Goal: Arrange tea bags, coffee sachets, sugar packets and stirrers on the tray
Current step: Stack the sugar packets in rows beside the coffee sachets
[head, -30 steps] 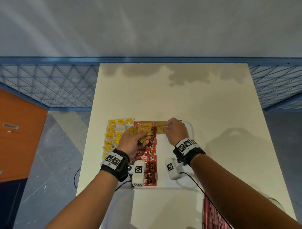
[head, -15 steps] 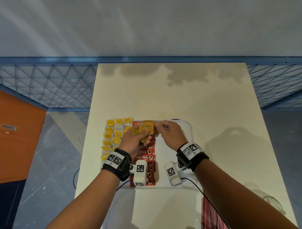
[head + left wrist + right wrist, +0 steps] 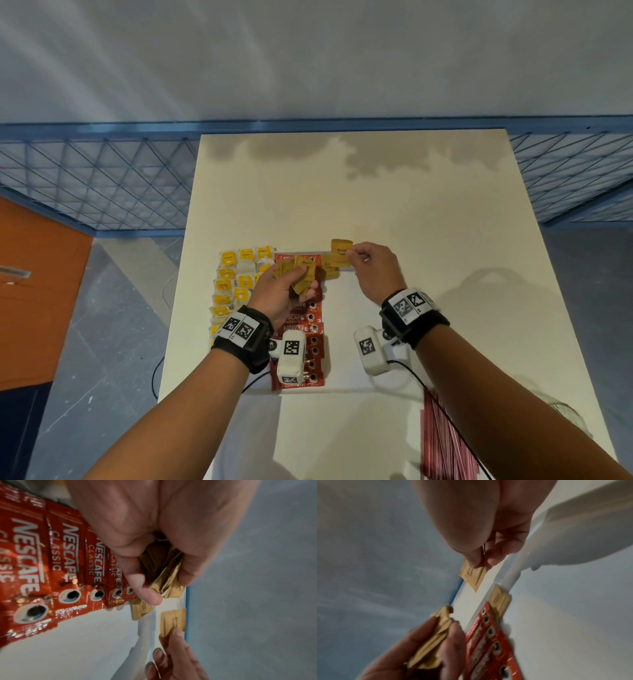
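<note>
My left hand (image 3: 291, 286) grips a bunch of brown sugar packets (image 3: 301, 274) above the column of red coffee sachets (image 3: 308, 329) on the white tray (image 3: 346, 346). My right hand (image 3: 358, 257) pinches one brown sugar packet (image 3: 340, 253) in the air over the tray's far edge. Two more sugar packets (image 3: 329, 269) lie on the tray beside the top coffee sachet. Yellow tea bags (image 3: 236, 277) fill the tray's left side in rows. In the left wrist view the bunch (image 3: 164, 574) sticks out between thumb and fingers; the right wrist view shows the pinched packet (image 3: 472, 576).
Red stirrers (image 3: 445, 442) lie in a pile on the cream table (image 3: 376, 192) near its front right. A clear container (image 3: 565, 411) stands at the right edge. A blue mesh fence (image 3: 102, 185) runs behind the table. An orange cabinet (image 3: 30, 291) is at the left.
My right hand has drawn one sugar packet from the bunch and carried it right and away from me. The left hand with the bunch stayed over the coffee sachets.
</note>
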`<state>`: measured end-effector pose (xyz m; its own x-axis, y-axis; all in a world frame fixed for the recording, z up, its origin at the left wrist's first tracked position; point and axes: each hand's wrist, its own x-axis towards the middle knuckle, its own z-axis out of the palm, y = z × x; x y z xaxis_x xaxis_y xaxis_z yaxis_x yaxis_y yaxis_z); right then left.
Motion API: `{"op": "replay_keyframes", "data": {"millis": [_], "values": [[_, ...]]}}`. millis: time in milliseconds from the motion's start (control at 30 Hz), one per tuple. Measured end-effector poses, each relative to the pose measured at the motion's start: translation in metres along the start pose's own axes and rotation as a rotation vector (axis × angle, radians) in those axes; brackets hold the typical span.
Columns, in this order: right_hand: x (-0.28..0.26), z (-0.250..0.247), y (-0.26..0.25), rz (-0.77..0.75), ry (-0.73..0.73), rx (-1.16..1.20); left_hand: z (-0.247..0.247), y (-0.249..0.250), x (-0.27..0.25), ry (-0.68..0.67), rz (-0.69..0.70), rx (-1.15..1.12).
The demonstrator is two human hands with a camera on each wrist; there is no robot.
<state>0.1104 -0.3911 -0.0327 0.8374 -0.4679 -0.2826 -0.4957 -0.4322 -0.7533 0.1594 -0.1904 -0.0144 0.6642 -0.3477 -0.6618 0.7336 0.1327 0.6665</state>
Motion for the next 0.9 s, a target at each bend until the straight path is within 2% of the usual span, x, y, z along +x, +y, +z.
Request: {"op": "replay_keyframes", "data": {"millis": [267,633,800,900], "values": [[0.003,-0.001,0.010,0.068,-0.046,-0.221,-0.006,-0.003,0.000,0.045,0.022,0.008],[-0.001,0.001,0.003,0.088,-0.029,-0.309,-0.007,-0.006,-0.005,0.023,0.014,0.023],[-0.005,0.001,0.005,0.103,0.006,-0.238,-0.006,-0.011,-0.006,0.019,0.003,0.020],[-0.012,0.004,0.002,0.006,-0.027,-0.104,-0.003,-0.011,-0.007,0.009,0.011,0.016]]}}
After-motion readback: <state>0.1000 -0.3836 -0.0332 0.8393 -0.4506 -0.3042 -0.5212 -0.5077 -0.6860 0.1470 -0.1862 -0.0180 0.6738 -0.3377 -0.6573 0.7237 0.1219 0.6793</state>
